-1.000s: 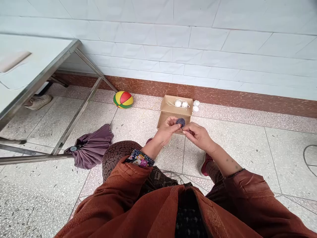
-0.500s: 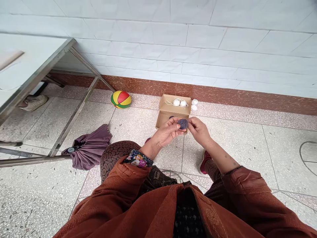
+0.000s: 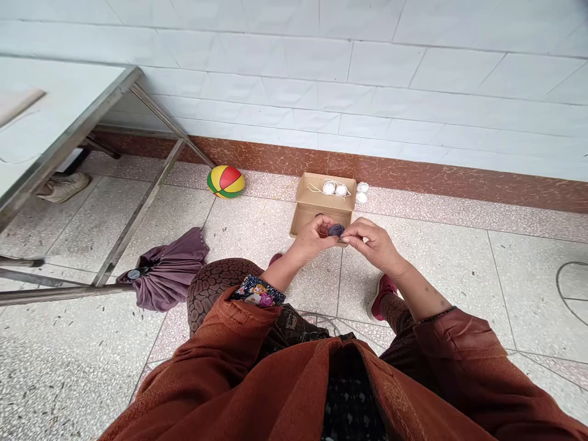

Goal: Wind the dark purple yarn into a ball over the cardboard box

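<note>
I see the left hand (image 3: pixel 313 237) hold a dark yarn ball (image 3: pixel 336 230), the right hand (image 3: pixel 371 244) pinching apparently its strand (image 3: pixel 341 237), an open box (image 3: pixel 337 214) beyond.

There are two hands, one left hand (image 3: pixel 312 237) and one right hand (image 3: pixel 372 244), and one dark yarn ball (image 3: pixel 336 230) showing plainly. White yarn balls (image 3: pixel 328 187) number four: two inside one cardboard box (image 3: pixel 299 217), two just outside it. I also count one multicoloured ball (image 3: pixel 225 182), one purple umbrella (image 3: pixel 171 272), one bench (image 3: pixel 92 79), two red shoes (image 3: pixel 376 307), partly hidden, and one pale shoe (image 3: pixel 68 187).
</note>
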The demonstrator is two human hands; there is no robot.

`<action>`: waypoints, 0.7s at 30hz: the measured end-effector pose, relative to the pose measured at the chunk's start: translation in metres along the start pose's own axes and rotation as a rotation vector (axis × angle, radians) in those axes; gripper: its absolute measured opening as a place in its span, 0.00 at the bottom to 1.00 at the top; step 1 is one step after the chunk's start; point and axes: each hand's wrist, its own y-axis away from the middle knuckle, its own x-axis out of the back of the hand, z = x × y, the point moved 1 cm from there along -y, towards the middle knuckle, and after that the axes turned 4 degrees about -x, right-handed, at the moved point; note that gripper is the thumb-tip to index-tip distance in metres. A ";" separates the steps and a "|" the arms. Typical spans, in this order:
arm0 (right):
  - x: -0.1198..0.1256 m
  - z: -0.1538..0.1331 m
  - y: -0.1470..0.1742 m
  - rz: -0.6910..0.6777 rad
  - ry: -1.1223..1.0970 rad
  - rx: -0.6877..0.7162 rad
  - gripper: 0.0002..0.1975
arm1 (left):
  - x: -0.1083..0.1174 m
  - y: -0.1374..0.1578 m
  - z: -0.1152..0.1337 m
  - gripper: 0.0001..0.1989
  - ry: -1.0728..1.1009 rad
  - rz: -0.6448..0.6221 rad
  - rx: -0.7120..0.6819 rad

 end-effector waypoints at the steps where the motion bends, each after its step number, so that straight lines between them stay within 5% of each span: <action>1: 0.001 0.001 -0.001 0.035 0.003 -0.020 0.14 | -0.001 0.002 0.001 0.19 -0.024 -0.062 0.013; 5: 0.000 0.011 -0.005 0.147 0.005 -0.114 0.14 | -0.007 0.008 0.006 0.20 0.130 -0.240 0.036; 11: -0.015 0.019 -0.001 0.095 0.020 -0.111 0.13 | -0.002 0.004 0.003 0.24 0.356 -0.073 0.026; 17: -0.012 0.006 0.004 -0.089 0.048 0.031 0.09 | 0.003 -0.004 -0.005 0.21 0.152 0.094 0.001; 21: -0.003 0.008 0.001 -0.027 0.048 -0.002 0.10 | -0.001 0.000 -0.004 0.20 -0.013 -0.045 0.032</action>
